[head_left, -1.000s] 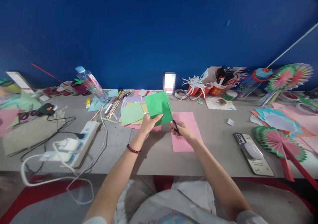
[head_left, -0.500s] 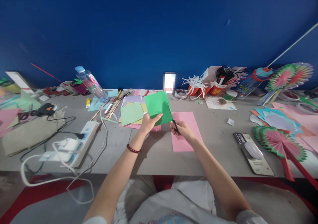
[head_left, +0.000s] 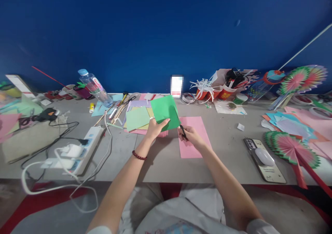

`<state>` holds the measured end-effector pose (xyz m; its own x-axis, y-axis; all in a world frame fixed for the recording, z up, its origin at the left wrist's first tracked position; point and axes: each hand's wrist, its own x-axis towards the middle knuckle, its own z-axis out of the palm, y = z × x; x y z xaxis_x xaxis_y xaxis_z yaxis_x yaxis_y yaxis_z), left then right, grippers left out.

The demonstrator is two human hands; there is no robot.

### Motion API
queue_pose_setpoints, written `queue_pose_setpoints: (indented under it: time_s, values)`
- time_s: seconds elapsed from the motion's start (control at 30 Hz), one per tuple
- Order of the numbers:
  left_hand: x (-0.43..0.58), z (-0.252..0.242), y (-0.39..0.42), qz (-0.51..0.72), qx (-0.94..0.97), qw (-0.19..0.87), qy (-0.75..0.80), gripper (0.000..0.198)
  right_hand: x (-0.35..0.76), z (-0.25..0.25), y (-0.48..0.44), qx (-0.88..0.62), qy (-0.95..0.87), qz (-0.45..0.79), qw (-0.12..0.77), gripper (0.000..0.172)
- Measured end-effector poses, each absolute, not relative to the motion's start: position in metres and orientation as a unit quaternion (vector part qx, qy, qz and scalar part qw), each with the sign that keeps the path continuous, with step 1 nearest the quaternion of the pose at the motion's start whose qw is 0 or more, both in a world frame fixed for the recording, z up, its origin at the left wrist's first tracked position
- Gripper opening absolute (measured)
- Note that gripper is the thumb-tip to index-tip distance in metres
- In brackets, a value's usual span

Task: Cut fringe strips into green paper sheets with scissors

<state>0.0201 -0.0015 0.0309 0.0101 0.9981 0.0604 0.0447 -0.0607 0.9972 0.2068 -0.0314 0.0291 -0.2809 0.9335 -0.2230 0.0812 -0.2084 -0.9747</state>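
My left hand (head_left: pixel 156 127) grips a bright green sheet of paper (head_left: pixel 165 112) by its lower left side, thumb lying across the front. The sheet is held up above the table. My right hand (head_left: pixel 190 135) is closed around the black handles of a pair of scissors (head_left: pixel 183 131). Their blades lie along the right edge of the green sheet and are mostly hidden. Under my right hand a pink sheet of paper (head_left: pixel 198 133) lies flat on the table. Pale green paper (head_left: pixel 138 118) tops a pile of coloured sheets just left of the green one.
On the left are a power strip (head_left: pixel 89 147) with white cables and a leaning plastic bottle (head_left: pixel 95 87). To the right lie a phone (head_left: pixel 272 173) with a white mouse (head_left: pixel 264 157) on it and a pleated paper fan (head_left: pixel 290 149). Red cups (head_left: pixel 226 93) stand along the blue wall.
The scissors' blades look closer to the green sheet's right edge, less of them showing. Both hands keep nearly the same place.
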Motion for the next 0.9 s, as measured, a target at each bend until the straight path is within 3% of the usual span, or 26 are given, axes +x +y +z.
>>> queue_pose_setpoints:
  time_s: [0.9]
  values:
    - [0.0234, 0.0359, -0.0051, 0.454, 0.577, 0.478, 0.482, 0.042, 0.2079, 0.0320, -0.0320, -0.475, -0.497, 0.632, 0.358, 0.057]
